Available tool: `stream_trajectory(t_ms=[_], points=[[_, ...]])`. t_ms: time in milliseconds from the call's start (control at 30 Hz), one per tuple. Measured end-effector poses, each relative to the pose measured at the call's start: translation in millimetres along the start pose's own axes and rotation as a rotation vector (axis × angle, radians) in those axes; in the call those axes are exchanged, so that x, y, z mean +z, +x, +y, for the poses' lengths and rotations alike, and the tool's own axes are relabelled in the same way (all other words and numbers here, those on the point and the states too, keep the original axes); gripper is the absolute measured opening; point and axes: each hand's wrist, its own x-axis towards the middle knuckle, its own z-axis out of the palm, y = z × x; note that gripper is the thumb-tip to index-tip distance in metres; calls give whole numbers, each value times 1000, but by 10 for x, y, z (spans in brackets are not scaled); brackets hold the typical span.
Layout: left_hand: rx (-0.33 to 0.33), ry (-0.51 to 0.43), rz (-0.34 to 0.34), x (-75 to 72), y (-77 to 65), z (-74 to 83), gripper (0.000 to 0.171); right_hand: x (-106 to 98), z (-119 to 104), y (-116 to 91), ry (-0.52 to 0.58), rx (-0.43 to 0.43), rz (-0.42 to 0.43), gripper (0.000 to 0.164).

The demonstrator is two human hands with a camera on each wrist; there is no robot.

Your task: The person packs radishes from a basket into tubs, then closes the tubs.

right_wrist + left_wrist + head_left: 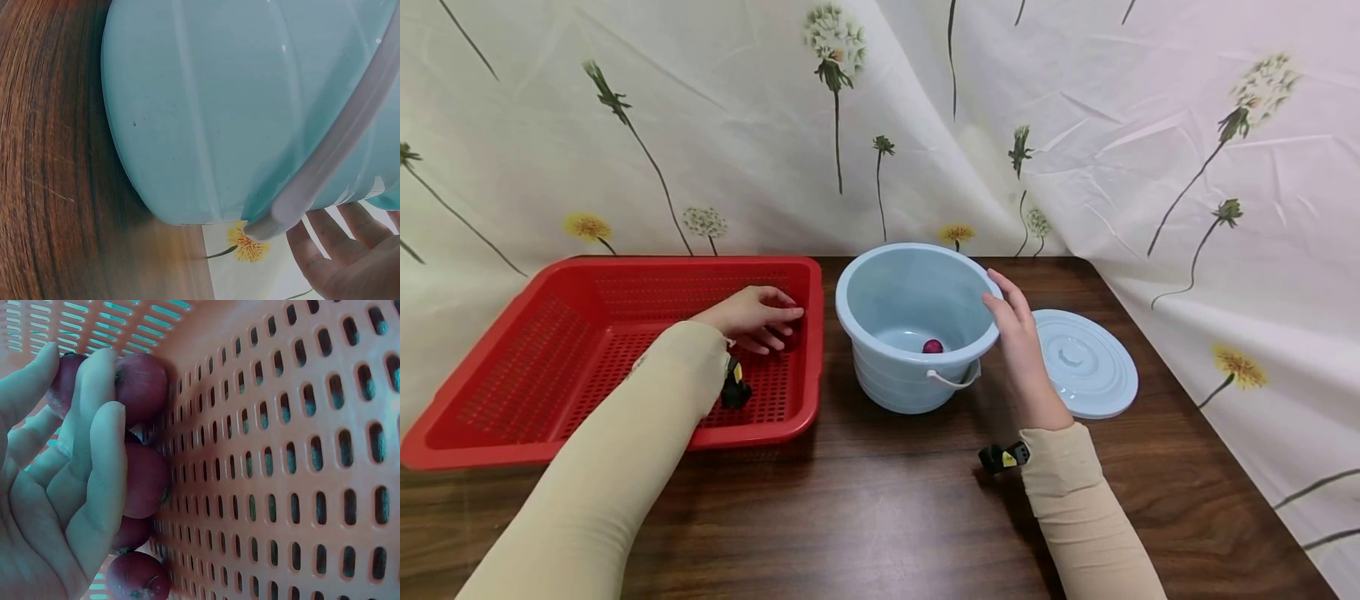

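My left hand [752, 318] reaches into the right end of the red basket [808, 367]. In the left wrist view, its fingers lie loosely bent over plum-like fruits, and the thumb and forefinger are on two sides of one dark red fruit [57, 394]; no firm grip shows. Another fruit [147, 387] and several more lie along the basket wall. My right hand [1026, 346] touches the right rim of the light blue bucket [898, 379] with extended fingers. One dark red fruit [932, 346] sits inside the bucket. Part of the right hand's fingers is hidden behind the bucket in the right wrist view.
A round light blue lid [1093, 367] lies flat to the right of the bucket. The bucket's white handle [953, 382] hangs down at its front right. Under everything is a dark wooden table [880, 508], with a dandelion-patterned cloth [737, 125] behind it.
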Motion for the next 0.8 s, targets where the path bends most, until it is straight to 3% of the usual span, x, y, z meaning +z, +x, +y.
stream_trajectory(t_ms=[233, 800], points=[[-2, 11, 38, 4, -6, 31, 57, -13, 25, 17, 12, -9, -2, 50], [152, -76, 313, 67, -129, 269, 61, -26, 26, 29, 10, -3, -8, 51]])
